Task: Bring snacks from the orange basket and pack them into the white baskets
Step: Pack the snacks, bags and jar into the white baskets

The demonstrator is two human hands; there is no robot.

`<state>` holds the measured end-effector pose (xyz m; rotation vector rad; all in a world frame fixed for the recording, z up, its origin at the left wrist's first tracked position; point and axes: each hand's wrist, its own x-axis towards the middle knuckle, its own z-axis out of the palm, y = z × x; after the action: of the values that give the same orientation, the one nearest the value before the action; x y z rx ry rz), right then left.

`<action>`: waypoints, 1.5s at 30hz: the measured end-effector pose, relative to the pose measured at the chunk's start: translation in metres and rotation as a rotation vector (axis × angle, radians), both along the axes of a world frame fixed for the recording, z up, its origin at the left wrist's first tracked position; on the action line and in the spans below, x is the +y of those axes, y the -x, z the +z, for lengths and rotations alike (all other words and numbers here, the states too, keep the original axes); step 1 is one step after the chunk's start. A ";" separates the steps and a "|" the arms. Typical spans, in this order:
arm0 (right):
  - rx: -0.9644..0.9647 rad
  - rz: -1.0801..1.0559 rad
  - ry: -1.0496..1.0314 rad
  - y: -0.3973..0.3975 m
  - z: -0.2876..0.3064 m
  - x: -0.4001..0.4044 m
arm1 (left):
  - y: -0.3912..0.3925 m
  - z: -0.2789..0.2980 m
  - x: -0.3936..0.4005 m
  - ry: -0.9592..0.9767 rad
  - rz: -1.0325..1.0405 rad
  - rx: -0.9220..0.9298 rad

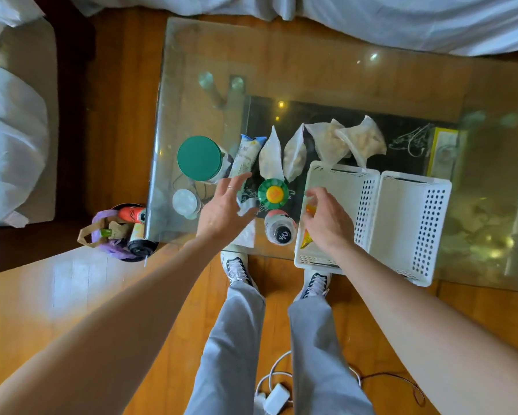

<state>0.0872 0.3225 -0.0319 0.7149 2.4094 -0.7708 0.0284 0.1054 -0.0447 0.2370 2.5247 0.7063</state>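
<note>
Our right hand (326,220) lowers an orange snack (308,226) into the near white basket (341,178), grip unclear; left hand (225,211), fingers spread, reaches left of basket. We release flat, low.

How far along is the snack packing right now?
Early. The near white basket has an orange packet in it, under the right hand; the far white basket looks empty. The left hand reaches open toward the blue-and-white packet. Clear bags, bottle and green-lidded can remain on the table.
</note>
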 end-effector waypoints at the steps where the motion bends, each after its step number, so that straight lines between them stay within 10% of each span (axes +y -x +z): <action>1: 0.020 -0.009 0.008 0.004 -0.001 0.000 | 0.003 -0.004 0.004 0.024 -0.062 0.017; 12: -0.014 -0.080 0.053 0.004 -0.023 -0.006 | 0.039 -0.053 0.040 0.482 -0.087 -0.370; 29: 0.023 -0.457 0.206 -0.056 0.027 0.012 | -0.053 0.092 -0.023 -0.269 0.474 -0.252; 39: 0.085 -0.489 0.622 -0.036 0.123 0.033 | -0.101 0.175 0.098 -0.244 0.069 -0.050; 45: -0.094 -0.520 0.219 -0.077 0.062 0.084 | -0.124 0.120 0.120 -0.051 0.051 -0.097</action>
<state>0.1644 0.4066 0.0299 1.2739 2.0272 -1.1512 0.1521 0.2257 0.0756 0.1532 2.4307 0.7834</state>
